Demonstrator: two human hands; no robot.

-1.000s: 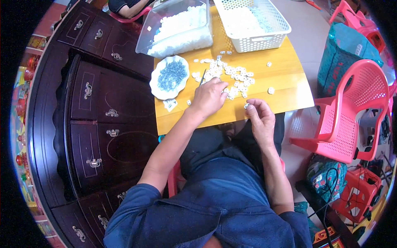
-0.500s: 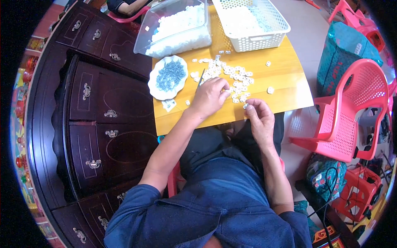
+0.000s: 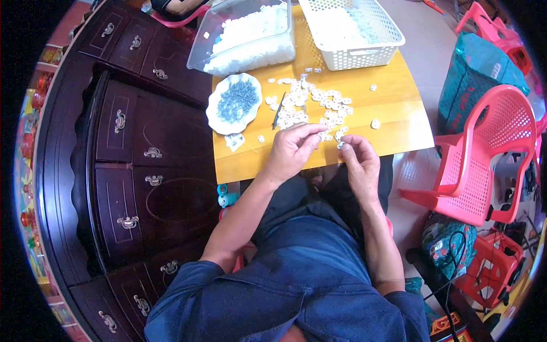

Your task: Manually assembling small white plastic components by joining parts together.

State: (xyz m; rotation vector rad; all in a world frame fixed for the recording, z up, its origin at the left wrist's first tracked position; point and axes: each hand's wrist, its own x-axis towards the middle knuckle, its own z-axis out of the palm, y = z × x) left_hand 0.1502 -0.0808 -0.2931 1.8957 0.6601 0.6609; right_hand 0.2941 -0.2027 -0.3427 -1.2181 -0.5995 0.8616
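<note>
At the near edge of the table, my right hand (image 3: 362, 165) pinches a small white plastic piece (image 3: 341, 145) with a dark spot on it between thumb and fingertips. To its left, my left hand (image 3: 293, 151) has thumb and forefinger drawn together, pointing at the piece; whatever sits between those fingertips is too small to make out. Just beyond both hands spreads a loose pile of small white two-holed plastic pieces (image 3: 333, 101). Dark tweezers (image 3: 278, 111) lie at the pile's left side. A white scalloped dish (image 3: 212, 109) holds many small bluish-grey parts (image 3: 237, 101).
At the far side stand a clear plastic bin (image 3: 199, 54) of white pieces and a cream perforated basket (image 3: 364, 58). Dark wooden drawers (image 3: 122, 128) line the left. A pink chair (image 3: 496, 131) and a teal bag (image 3: 470, 85) are to the right. Another person's arm (image 3: 181, 7) shows at the top.
My left hand has drawn back from the pile toward me, uncovering the tweezers, and its fingertips now point at the right hand. My right hand keeps its pinch, almost unmoved.
</note>
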